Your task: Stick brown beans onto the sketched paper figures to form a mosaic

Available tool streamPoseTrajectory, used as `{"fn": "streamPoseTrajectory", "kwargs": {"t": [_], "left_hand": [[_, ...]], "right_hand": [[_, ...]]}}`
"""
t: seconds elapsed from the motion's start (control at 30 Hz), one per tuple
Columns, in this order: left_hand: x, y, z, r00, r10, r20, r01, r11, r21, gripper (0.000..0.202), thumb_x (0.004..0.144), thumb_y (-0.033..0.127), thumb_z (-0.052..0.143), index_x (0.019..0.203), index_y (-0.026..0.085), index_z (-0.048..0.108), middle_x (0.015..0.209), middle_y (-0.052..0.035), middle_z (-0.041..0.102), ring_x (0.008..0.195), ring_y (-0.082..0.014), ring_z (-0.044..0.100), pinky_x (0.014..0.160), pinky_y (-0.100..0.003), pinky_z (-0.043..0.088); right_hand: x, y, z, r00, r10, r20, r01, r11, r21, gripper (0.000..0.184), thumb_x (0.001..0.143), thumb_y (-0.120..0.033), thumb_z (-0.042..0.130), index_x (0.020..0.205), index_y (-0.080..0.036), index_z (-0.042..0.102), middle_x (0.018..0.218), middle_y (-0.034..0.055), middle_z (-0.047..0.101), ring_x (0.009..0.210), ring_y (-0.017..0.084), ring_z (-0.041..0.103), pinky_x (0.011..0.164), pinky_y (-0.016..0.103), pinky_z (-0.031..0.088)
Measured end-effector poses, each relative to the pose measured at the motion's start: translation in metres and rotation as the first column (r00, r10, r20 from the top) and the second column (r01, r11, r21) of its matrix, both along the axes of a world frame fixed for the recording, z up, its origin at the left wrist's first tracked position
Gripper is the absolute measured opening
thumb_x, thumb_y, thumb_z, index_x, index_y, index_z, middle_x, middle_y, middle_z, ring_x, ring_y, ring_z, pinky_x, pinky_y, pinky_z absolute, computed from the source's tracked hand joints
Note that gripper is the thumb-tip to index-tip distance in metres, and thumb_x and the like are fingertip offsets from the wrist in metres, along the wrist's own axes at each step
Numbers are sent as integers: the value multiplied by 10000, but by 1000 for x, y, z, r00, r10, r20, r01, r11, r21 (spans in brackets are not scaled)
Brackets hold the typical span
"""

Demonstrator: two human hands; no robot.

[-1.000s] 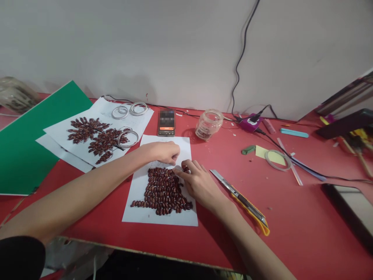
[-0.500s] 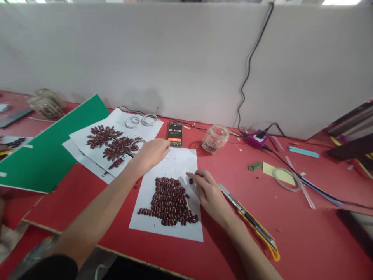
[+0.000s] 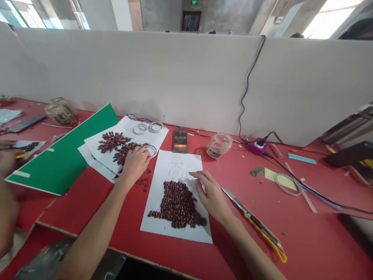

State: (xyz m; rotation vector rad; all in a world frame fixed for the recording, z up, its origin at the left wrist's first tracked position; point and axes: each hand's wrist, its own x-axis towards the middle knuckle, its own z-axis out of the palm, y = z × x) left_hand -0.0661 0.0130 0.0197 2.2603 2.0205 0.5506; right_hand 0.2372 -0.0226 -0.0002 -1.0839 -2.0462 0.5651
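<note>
A white sheet (image 3: 186,163) with a pencil sketch lies on the red table (image 3: 262,217); a patch of dark brown beans (image 3: 177,204) covers its lower half. My right hand (image 3: 208,192) rests on the sheet's right edge beside the beans, fingers stretched out and holding nothing I can see. My left hand (image 3: 134,165) is curled, fingers down, on the edge of a second bean-covered sheet (image 3: 116,146) to the left, beside a white tape ring (image 3: 150,149). A few loose beans (image 3: 143,182) lie on the table just below that hand.
A yellow utility knife (image 3: 256,225) lies right of my right hand. A phone (image 3: 180,140) and glass jar (image 3: 219,146) stand behind the sheet. A green board (image 3: 61,159), tape rings (image 3: 148,127), cables and paper scraps surround it. Another person's hand (image 3: 8,161) shows at far left.
My left hand has moved left off the sketch sheet to the other bean sheet. My right hand has shifted slightly and flattened. The camera has tilted up.
</note>
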Motion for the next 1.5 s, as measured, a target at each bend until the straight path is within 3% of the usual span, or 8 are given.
{"fn": "streamPoseTrajectory", "kwargs": {"t": [0.07, 0.2, 0.47, 0.73, 0.9, 1.0, 1.27, 1.5], "left_hand": [[19, -8, -1, 957, -96, 272, 97, 995, 11, 82, 969, 229, 586, 898, 208, 623, 1032, -80, 731, 1018, -259, 650, 877, -359, 479], [72, -32, -3, 639, -214, 739, 365, 930, -46, 195, 1035, 368, 523, 915, 215, 528, 853, -3, 688, 804, -167, 655, 754, -272, 492], [102, -48, -16, 512, -152, 845, 417, 904, -90, 265, 1048, 458, 514, 948, 213, 524, 752, 26, 621, 641, -126, 566, 605, -233, 446], [97, -44, -19, 584, -181, 791, 428, 897, -111, 291, 1029, 466, 539, 1123, 211, 643, 870, -10, 707, 651, -141, 610, 645, -262, 497], [94, -44, -13, 759, -309, 573, 409, 911, -50, 359, 1058, 418, 489, 878, 190, 699, 820, -28, 660, 788, -183, 611, 759, -298, 475], [93, -43, -11, 762, -330, 557, 414, 910, -26, 375, 1071, 400, 465, 843, 186, 671, 789, -19, 621, 783, -180, 596, 758, -293, 465], [91, -43, -12, 758, -378, 532, 451, 893, -8, 281, 1061, 283, 444, 950, 191, 686, 874, -37, 643, 866, -197, 610, 800, -307, 474], [94, -45, -12, 795, -380, 472, 405, 913, 54, 305, 1044, 288, 487, 845, 191, 696, 789, -40, 648, 828, -204, 613, 775, -319, 500]], "right_hand": [[-6, -2, 6, 1000, 1, -31, -1, 1000, -13, 309, 1043, -208, 448, 1260, -237, 666, 1138, 105, 691, 1014, 231, 686, 885, 386, 586], [-17, -8, 11, 996, -11, -83, 11, 1000, 5, 435, 1047, -250, 497, 1482, -254, 513, 1194, 109, 694, 1050, 231, 681, 841, 368, 605], [-18, -12, -8, 998, -50, -45, 59, 969, 241, 338, 1034, -190, 557, 1352, -257, 651, 1148, 98, 738, 1038, 234, 683, 894, 403, 576], [-21, -14, 2, 953, -84, -290, 70, 996, -59, 82, 973, -260, 622, 970, -221, 694, 1008, 66, 700, 928, 198, 667, 779, 331, 561], [-19, -9, 3, 859, -163, -484, 2, 949, -316, 191, 937, -394, 681, 894, -209, 660, 951, 53, 720, 900, 193, 678, 803, 326, 564], [-19, -7, 1, 817, -177, -548, -53, 924, -378, 231, 903, -424, 730, 893, -203, 665, 890, 47, 729, 849, 190, 685, 801, 329, 559], [-19, -6, -2, 777, -143, -613, -131, 916, -379, 451, 867, -361, 762, 1260, -255, 569, 915, 2, 676, 837, 165, 662, 765, 307, 562], [-18, -11, 3, 950, -67, -305, 23, 989, -147, 108, 943, -259, 644, 998, -222, 729, 920, 41, 696, 790, 173, 628, 747, 321, 533]]}}
